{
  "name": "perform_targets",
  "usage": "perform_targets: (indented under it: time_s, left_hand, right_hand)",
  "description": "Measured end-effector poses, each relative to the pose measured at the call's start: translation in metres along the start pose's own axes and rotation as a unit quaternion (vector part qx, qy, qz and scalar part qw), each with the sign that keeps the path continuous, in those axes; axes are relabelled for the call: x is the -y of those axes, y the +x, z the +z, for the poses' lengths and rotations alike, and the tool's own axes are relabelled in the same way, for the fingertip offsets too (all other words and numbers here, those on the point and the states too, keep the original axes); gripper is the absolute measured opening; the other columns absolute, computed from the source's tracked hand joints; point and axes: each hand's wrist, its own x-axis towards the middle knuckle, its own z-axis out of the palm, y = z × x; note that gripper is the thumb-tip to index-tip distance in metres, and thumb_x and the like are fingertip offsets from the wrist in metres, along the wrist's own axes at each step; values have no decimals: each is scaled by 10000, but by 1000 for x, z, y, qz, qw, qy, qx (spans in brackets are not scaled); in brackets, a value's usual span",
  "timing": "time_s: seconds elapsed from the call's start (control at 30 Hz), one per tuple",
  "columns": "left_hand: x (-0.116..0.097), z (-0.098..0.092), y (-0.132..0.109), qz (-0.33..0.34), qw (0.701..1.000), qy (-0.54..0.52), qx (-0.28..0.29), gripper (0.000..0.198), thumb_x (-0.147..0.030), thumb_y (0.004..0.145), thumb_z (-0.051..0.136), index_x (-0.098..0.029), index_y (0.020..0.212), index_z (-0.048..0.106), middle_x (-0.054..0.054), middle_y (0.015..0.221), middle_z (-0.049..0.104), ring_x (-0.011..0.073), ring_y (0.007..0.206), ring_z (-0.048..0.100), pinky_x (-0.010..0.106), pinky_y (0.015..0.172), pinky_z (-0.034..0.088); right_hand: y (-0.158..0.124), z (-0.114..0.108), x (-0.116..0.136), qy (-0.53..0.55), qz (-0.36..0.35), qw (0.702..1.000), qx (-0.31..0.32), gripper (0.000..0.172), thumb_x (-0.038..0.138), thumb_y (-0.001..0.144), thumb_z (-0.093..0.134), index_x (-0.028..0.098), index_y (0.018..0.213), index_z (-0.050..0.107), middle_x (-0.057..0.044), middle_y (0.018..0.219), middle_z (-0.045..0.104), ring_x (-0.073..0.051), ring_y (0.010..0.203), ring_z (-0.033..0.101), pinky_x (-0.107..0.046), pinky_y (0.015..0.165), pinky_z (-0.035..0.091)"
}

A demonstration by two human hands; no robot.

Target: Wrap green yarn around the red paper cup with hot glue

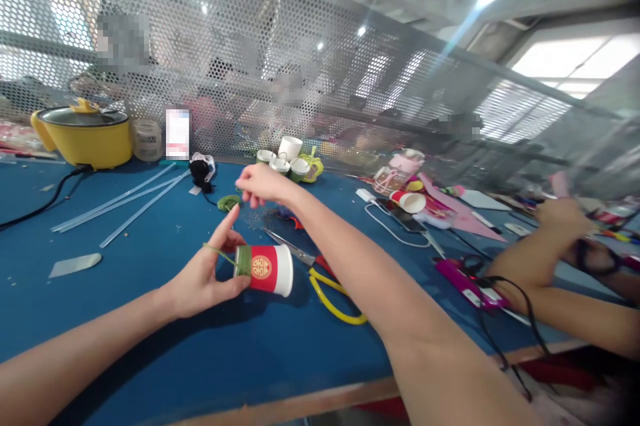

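Observation:
My left hand (210, 273) grips a red paper cup (270, 269) lying on its side, its white rim facing right and a gold emblem on its wall. Green yarn (243, 259) is wound around the cup's other end, and a strand runs over my left hand near the thumb. Above and beyond the cup, my right hand (263, 185) has its fingers pinched together by a small green yarn bundle (229, 203); a bit of green shows under the fingertips. Yellow-handled scissors (325, 279) lie right of the cup, partly behind my right forearm.
A yellow electric pot (85, 136), a glass jar (147, 139) and clear glue sticks (135, 196) are at left. Small cups (290, 148) stand by the mesh partition (320, 99). At right are a phone (403, 216), a purple power strip (470, 285) with cables and another person's arm (565, 299).

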Motion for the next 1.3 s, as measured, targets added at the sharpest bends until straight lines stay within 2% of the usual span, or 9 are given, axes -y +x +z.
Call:
perform_targets:
  time_s: [0.2, 0.33, 0.43, 0.5, 0.67, 0.83, 0.93, 1.13, 1.3]
  left_hand:
    - [3, 0, 1, 21, 999, 45, -11, 926, -187, 756, 570, -263, 1444, -46, 55, 1037, 485, 208, 962, 499, 436, 950, 370]
    - [3, -1, 0, 8, 997, 76, -9, 902, -171, 752, 563, -258, 1446, -7, 52, 1037, 491, 204, 962, 499, 426, 946, 388]
    - [5, -3, 1, 2, 995, 93, -19, 902, -167, 749, 561, -262, 1446, -3, 51, 1034, 496, 202, 958, 499, 419, 929, 403]
    - [6, -5, 1, 6, 994, 102, -24, 898, -169, 748, 565, -260, 1447, 8, 50, 1029, 500, 203, 960, 501, 412, 927, 407]
    - [4, -9, 5, 18, 992, 122, -13, 885, -161, 733, 576, -233, 1448, 60, 56, 1019, 506, 201, 954, 510, 409, 938, 405]
    - [5, -14, 7, 3, 992, 127, -23, 895, -171, 722, 589, -233, 1446, 66, 52, 1006, 515, 194, 918, 520, 409, 920, 415]
    - [6, -18, 9, -9, 991, 129, -31, 899, -181, 725, 592, -238, 1446, 57, 50, 1001, 517, 196, 918, 526, 407, 906, 416]
    - [7, -23, 11, -32, 991, 129, -34, 922, -197, 719, 598, -243, 1448, 35, 37, 972, 542, 193, 891, 536, 389, 866, 431]
    - [8, -23, 12, -47, 991, 120, -31, 919, -219, 722, 602, -232, 1446, 35, 45, 979, 542, 197, 885, 533, 402, 863, 425]
  right_hand:
    - [-32, -46, -84, -70, 113, 977, -168, 260, 228, 883, 428, 172, 641, 502, -22, 591, 583, -84, 455, 497, -217, 457, 368]
    - [-57, -29, -123, -114, 179, 968, -132, 258, 149, 638, 698, 177, 478, 497, -15, 470, 529, -170, 534, 552, -267, 514, 387]
    - [-63, -10, -135, -111, 194, 964, -143, 169, 60, 586, 674, 156, 534, 545, -66, 586, 600, -224, 664, 601, -293, 592, 420]
    - [-62, -4, -136, -95, 197, 960, -175, 114, 60, 610, 646, 137, 672, 589, -95, 697, 635, -242, 745, 613, -307, 640, 438]
    - [-71, -6, -123, -2, 164, 960, -227, 320, 139, 705, 597, 135, 1021, 543, -65, 801, 661, -167, 669, 616, -269, 592, 474]
    - [-101, -7, -90, 158, 69, 967, -188, 243, 384, 721, 621, 144, 721, 586, -4, 574, 584, -112, 499, 526, -244, 500, 437]
    - [-116, -2, -67, 192, 37, 973, -125, 248, 381, 717, 619, 140, 770, 612, -4, 579, 585, -104, 476, 513, -238, 474, 435]
    - [-133, 5, -46, 118, 64, 988, -70, 170, 338, 738, 591, 169, 719, 601, 27, 489, 538, -117, 444, 510, -235, 442, 428]
    - [-136, 8, -49, 12, 12, 997, -71, 200, 357, 785, 564, 199, 820, 682, 18, 526, 605, -157, 506, 567, -271, 527, 450]
